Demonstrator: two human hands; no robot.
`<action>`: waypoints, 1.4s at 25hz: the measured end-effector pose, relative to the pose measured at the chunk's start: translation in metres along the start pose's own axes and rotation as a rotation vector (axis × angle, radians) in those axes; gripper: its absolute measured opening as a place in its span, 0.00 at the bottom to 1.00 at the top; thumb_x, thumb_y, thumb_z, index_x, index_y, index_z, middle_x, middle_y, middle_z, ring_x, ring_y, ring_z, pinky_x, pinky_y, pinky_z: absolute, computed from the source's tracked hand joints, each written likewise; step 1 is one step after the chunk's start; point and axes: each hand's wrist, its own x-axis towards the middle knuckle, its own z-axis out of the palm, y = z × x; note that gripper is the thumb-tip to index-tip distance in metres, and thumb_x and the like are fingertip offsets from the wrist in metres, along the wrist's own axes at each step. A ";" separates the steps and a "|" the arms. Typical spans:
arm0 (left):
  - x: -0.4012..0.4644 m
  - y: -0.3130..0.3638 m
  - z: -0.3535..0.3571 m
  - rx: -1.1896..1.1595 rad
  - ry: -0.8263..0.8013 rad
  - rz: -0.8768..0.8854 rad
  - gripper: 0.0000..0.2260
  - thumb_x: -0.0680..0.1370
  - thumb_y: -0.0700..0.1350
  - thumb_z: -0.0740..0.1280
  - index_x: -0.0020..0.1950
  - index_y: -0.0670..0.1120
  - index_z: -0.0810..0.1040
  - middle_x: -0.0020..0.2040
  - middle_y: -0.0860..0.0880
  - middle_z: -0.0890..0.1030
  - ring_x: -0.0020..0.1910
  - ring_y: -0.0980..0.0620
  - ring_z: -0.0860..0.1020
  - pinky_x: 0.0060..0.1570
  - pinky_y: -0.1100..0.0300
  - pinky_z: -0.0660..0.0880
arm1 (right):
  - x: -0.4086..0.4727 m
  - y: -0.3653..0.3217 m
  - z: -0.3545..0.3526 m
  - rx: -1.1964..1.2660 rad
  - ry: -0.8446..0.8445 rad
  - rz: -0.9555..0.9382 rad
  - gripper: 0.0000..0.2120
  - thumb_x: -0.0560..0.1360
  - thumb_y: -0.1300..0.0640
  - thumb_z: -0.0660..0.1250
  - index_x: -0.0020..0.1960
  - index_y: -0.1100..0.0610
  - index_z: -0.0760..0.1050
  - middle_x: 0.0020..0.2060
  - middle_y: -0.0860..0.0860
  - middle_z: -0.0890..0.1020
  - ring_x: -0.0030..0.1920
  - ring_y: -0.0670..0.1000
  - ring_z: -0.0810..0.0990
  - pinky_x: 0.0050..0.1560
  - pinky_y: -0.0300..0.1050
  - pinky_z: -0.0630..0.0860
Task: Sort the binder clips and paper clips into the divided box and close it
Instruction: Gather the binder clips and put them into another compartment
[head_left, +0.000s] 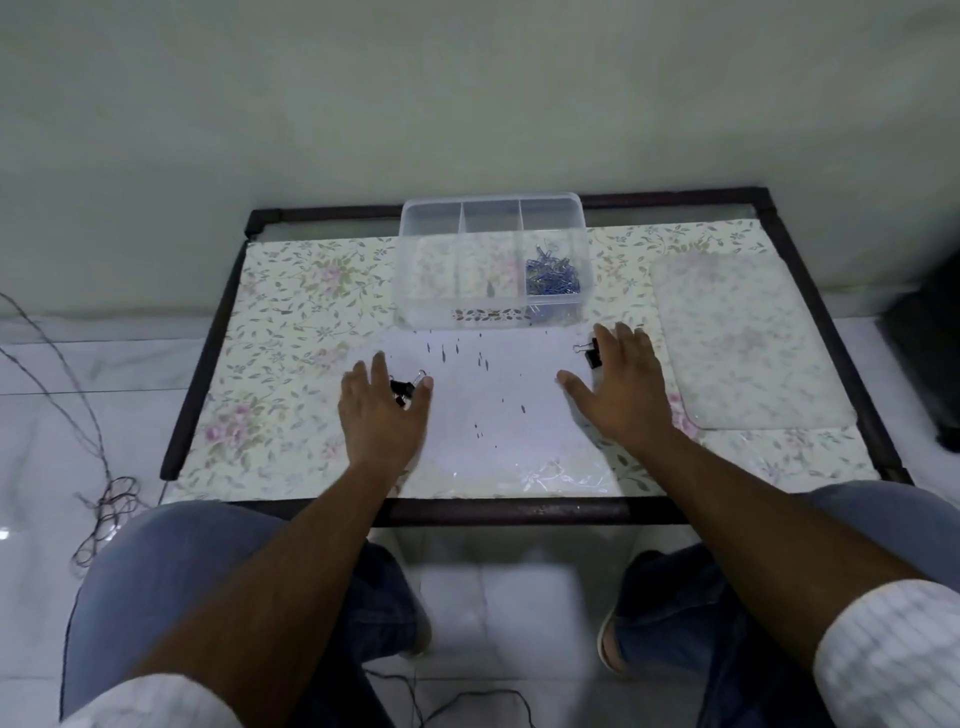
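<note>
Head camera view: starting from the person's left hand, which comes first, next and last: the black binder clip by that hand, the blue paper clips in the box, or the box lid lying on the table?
From the left hand:
1. Black binder clip, right at its fingers.
2. Blue paper clips, in the right compartment of the divided box, beyond the hand.
3. Box lid, flat at the table's right side, past the right hand.

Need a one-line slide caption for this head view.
Both hands reach for black binder clips, left hand and right hand, before the open divided box with blue paper clips in its right compartment.
</note>
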 end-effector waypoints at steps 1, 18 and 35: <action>-0.003 0.001 0.009 0.026 0.001 0.040 0.37 0.83 0.67 0.55 0.85 0.46 0.56 0.84 0.39 0.57 0.84 0.39 0.52 0.82 0.41 0.52 | 0.001 0.002 0.005 -0.016 0.020 0.003 0.43 0.77 0.29 0.60 0.80 0.58 0.66 0.79 0.63 0.69 0.80 0.68 0.63 0.79 0.65 0.63; -0.022 0.103 -0.005 -0.984 -0.163 -0.065 0.25 0.83 0.44 0.52 0.81 0.46 0.66 0.78 0.48 0.72 0.77 0.52 0.70 0.77 0.55 0.64 | -0.019 -0.098 -0.041 1.094 -0.053 0.224 0.20 0.87 0.54 0.55 0.78 0.50 0.71 0.74 0.50 0.76 0.72 0.50 0.75 0.72 0.51 0.73; 0.015 0.075 -0.001 0.095 -0.258 0.264 0.14 0.75 0.56 0.75 0.55 0.50 0.85 0.52 0.50 0.82 0.51 0.49 0.79 0.47 0.56 0.75 | 0.012 -0.079 -0.015 0.057 -0.322 -0.374 0.24 0.80 0.48 0.70 0.74 0.51 0.75 0.68 0.55 0.76 0.66 0.61 0.74 0.63 0.58 0.76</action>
